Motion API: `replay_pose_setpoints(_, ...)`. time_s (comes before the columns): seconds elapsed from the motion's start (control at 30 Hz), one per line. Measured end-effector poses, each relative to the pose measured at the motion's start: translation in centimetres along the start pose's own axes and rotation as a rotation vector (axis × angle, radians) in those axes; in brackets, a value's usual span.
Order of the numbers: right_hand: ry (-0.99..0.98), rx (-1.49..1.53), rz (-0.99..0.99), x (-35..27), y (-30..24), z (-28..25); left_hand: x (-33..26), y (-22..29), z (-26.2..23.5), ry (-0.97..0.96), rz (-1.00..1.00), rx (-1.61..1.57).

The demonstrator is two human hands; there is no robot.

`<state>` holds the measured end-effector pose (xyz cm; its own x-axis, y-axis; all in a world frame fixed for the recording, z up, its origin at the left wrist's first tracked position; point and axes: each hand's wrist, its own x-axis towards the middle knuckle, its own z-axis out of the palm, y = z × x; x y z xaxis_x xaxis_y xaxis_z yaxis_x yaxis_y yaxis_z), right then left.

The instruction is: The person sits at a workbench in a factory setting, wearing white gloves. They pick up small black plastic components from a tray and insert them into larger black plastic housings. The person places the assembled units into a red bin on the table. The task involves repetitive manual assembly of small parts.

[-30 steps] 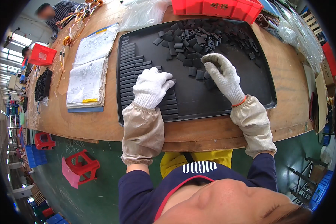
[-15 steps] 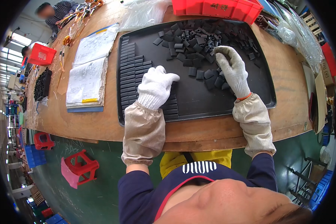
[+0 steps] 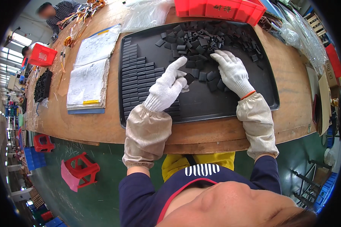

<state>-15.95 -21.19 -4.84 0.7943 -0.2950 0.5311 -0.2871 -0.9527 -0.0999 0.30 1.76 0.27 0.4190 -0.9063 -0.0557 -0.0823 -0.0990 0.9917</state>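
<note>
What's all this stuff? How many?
table: one, brown, under tray
tray: one, black, on table
tube pieces: many, black, rows at tray's left, far heap
papers: one stack, white, left of tray
bins: at least two, red, beyond tray, far left
stools: two, red, floor at left
plastic: uncounted, clear, beyond tray, far right
box: one, black, left of papers
wires: several, orange, white, upper left
left hand: one, white glove, over tray
right hand: one, white glove, by heap
</note>
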Motion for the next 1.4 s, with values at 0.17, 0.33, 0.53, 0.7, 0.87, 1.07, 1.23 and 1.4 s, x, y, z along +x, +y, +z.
replay_pose_setpoints(0.17,-0.091,-0.080,0.131,0.4,-0.2,-1.0,0.2,-0.6,-0.4,-0.021,0.029,-0.022)
replay_pose_setpoints(0.33,-0.053,-0.034,0.047,0.1,0.2,-0.4,0.3,-0.7,-0.3,-0.007,0.055,0.034)
replay_pose_setpoints(0.53,-0.130,0.008,0.015,0.2,-0.5,-1.1,0.2,-0.1,0.0,0.015,0.027,0.126)
replay_pose_setpoints(0.7,0.012,0.480,0.094,1.4,-3.4,-2.6,0.2,-0.7,0.3,0.081,0.121,0.219)
replay_pose_setpoints(0.87,0.014,0.717,-0.035,0.7,-5.7,-2.2,0.4,-0.8,0.7,0.125,0.202,0.321)
replay_pose_setpoints(1.07,0.040,0.561,-0.063,0.7,-5.8,-2.4,0.2,-0.4,1.3,0.026,0.153,0.322)
replay_pose_setpoints(1.23,0.145,0.596,-0.180,1.0,-6.0,-2.7,0.0,0.0,0.5,-0.177,-0.085,-0.110)
replay_pose_setpoints(1.4,0.146,0.620,-0.236,1.2,-6.1,-3.3,0.1,-0.1,0.2,-0.187,-0.115,-0.122)
